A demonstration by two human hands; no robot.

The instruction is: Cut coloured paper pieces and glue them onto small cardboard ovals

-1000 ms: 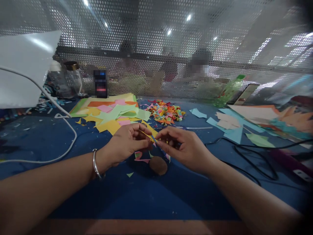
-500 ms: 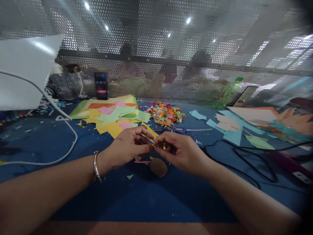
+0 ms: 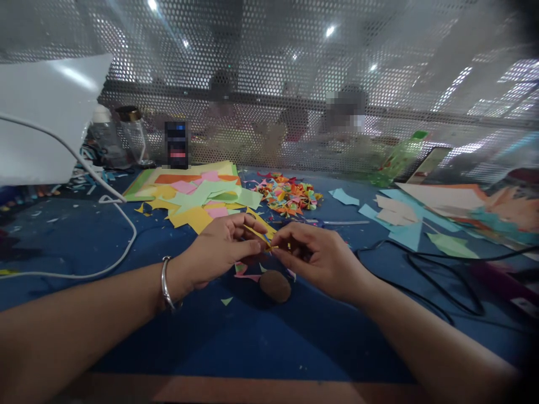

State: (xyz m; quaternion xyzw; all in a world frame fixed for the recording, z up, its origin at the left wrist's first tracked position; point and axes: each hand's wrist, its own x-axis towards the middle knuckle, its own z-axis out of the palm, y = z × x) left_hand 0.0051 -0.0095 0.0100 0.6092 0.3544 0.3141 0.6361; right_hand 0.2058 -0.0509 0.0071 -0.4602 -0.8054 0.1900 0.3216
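My left hand (image 3: 223,245) is closed in a pinch at the middle of the table, a silver bangle on its wrist. Facing it, my right hand (image 3: 323,257) pinches with thumb and forefinger. Between the two sets of fingertips is a small piece of yellow paper (image 3: 271,247), mostly hidden by the fingers. A brown oval lump (image 3: 275,286) lies on the table just below the hands, with pink paper scraps (image 3: 247,277) beside it. Behind the fingers rests a larger yellow paper strip (image 3: 257,220).
Coloured paper sheets (image 3: 202,193) lie at the back left, next to a pile of small folded paper pieces (image 3: 288,193). More paper (image 3: 438,196) is on the right. A black cable (image 3: 421,275) and a white cable (image 3: 131,235) cross the blue table (image 3: 202,342).
The view has shifted slightly. Both hands keep their pinch on the yellow paper, with the fingertips only slightly moved.
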